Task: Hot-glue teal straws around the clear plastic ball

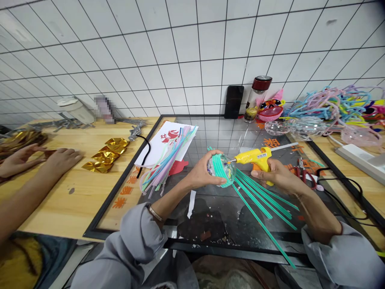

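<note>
My left hand (207,170) is wrapped round a clear plastic ball (231,165) that has green pipe cleaners (218,166) laid across its side. In my right hand (278,174) is a yellow hot glue gun (251,157), a whitish glue stick (284,147) jutting from its back. The gun's nozzle points left and meets the ball's side, close to the green strips; whether glue is coming out I cannot tell. Below the ball, several loose green pipe cleaners (261,206) fan out toward the lower right across the dark glass board (168,204).
Pastel pipe cleaners (168,160) lie on white paper (150,146) to the left. A co-worker's hands (60,160) rest near gold foil pieces (108,154). At the back stand a phone (234,101) and a bottle (255,100). Red-handled pliers (303,174) and a power strip (362,162) are at right.
</note>
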Available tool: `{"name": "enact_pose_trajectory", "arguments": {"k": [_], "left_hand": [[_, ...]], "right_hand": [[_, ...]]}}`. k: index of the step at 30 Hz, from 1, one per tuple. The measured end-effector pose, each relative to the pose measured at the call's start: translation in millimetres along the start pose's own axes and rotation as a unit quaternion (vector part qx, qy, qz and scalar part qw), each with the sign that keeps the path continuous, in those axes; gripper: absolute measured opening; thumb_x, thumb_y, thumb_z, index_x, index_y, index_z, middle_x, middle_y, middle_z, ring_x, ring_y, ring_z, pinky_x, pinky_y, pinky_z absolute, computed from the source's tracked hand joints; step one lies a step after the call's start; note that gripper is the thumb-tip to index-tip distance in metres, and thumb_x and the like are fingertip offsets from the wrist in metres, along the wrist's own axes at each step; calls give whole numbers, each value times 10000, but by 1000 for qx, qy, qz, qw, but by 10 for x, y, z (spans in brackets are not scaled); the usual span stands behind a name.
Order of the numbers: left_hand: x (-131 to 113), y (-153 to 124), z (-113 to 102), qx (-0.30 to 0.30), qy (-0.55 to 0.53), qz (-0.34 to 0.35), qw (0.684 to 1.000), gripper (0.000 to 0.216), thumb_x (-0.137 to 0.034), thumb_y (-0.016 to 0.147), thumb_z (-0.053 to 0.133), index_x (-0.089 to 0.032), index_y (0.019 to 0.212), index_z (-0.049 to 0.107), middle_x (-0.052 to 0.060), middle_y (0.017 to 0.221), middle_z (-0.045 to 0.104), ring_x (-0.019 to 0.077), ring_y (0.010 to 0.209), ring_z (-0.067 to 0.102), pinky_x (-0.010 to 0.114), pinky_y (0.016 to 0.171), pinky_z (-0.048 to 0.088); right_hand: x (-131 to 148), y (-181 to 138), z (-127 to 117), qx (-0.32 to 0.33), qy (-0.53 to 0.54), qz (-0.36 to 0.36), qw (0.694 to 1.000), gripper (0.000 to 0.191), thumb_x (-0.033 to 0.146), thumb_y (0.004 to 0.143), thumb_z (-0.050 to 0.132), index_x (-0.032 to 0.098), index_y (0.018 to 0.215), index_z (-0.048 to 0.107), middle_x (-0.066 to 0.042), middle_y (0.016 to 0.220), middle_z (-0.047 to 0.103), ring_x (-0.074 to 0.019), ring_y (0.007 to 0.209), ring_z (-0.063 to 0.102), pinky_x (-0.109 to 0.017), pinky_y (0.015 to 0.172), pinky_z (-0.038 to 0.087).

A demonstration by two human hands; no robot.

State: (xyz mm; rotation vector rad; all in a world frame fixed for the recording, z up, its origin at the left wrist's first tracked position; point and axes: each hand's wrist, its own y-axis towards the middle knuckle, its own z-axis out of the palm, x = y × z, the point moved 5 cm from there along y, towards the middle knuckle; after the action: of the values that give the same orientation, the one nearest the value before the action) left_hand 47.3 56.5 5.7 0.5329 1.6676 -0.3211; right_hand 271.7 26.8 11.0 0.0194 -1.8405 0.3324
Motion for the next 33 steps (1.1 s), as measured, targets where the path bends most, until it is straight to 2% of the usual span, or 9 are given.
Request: {"name": "enact_pose_trajectory", "arguments": {"k": [5,13,20,24,30,33], "left_hand": [[-8,-1,1,-1,0,1,1000,802,-284,516,848,-181,1225,486,55,1088,576,197,926,562,316,826,475],[-10,-2,1,3,15,5,1000,823,-300,520,852,-165,1240,476,69,1122,575,219,973,565,331,857,477],[-14,5,15,13,17,18,1000,794,-296,530,852,-177,1225,489,76,1172,567,215,991,567,332,872,466],[-10,4,9,10,26,18,999,806,-301,526,859,-173,1231,489,72,1150,573,205,953,571,334,856,475],[-24,4,9,3,26,17,1000,804,-313,514,853,-181,1219,491,63,1106,583,202,926,567,328,826,481],[-22,5,1,-5,19,11,1000,800,-314,510,849,-175,1213,494,65,1109,586,200,921,574,324,824,486]], "right_hand": [[68,-28,-22,-33,32,-42,998,496,602,578,805,198,637,522,47,490,482,-85,441,434,-240,439,342],[7,14,-11,-81,-11,-39,996,508,614,555,800,192,647,534,51,522,470,-85,450,425,-244,438,333],[-11,11,47,-44,-60,-46,996,504,607,614,768,200,631,471,69,525,372,-60,463,318,-223,416,232],[34,-55,33,-21,-65,-39,997,477,588,627,768,193,699,512,56,573,408,-71,494,345,-218,418,251],[68,-84,10,-1,-66,-32,997,462,573,643,766,208,668,485,56,559,397,-71,476,328,-222,405,233],[61,-62,-12,-17,-79,-50,996,448,568,647,762,204,653,500,54,544,396,-74,472,332,-230,418,249]]}}
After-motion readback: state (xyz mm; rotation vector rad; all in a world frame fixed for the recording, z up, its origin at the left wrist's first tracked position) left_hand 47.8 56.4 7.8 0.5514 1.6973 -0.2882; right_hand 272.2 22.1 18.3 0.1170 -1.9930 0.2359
